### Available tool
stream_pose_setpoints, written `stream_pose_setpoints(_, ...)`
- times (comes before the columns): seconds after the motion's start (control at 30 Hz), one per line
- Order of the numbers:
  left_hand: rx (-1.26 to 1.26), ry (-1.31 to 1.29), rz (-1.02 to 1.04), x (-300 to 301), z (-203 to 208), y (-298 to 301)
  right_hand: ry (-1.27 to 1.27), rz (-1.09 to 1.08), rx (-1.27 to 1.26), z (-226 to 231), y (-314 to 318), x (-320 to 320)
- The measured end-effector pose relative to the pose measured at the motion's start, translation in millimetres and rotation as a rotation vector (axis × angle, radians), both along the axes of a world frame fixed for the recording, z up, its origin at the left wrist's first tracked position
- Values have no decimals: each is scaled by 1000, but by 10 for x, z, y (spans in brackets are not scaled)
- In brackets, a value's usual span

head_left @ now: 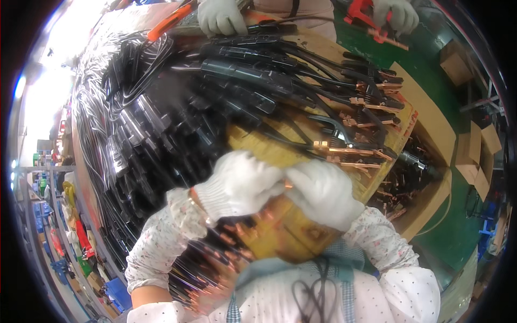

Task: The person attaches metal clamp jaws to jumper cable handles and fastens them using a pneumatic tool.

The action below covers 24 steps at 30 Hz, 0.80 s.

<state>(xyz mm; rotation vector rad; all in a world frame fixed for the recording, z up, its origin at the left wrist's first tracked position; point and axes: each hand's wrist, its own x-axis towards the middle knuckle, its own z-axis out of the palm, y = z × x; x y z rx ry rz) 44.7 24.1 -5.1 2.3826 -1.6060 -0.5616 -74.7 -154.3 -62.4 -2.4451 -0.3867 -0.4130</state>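
My left hand (pixel 243 180) and my right hand (pixel 326 195), both in white knit gloves, meet over the yellow worktop (pixel 269 141). Their fingers are closed together around a small copper-coloured piece (pixel 288 184), mostly hidden by the gloves. To the left of my left hand lies a dense heap of black plastic housings (pixel 161 134) with cables. Below it, several cable ends with bare copper tips (pixel 231 245) point toward me. Beyond my right hand, copper-jawed clamps with black handles (pixel 355 121) lie in a row along the right side of the worktop.
An open cardboard box (pixel 425 210) holding copper and black parts stands against the worktop's right side. Across the table, a co-worker's gloved hand (pixel 222 19) rests by the cables; another gloved hand (pixel 396 16) is at a red tool (pixel 362 12). More cardboard boxes (pixel 474 156) stand on the green floor.
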Motion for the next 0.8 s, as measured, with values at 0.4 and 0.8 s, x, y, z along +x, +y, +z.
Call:
stream_pose_setpoints(0.4,-212,3,-11,-4,-25,-32,60,-1323,1015,-1130,-1629,-1300)
stream_pose_setpoints(0.8,-250,-60,81,-99,0,-58,-52,-1658,1433,-1993,-2543,-840)
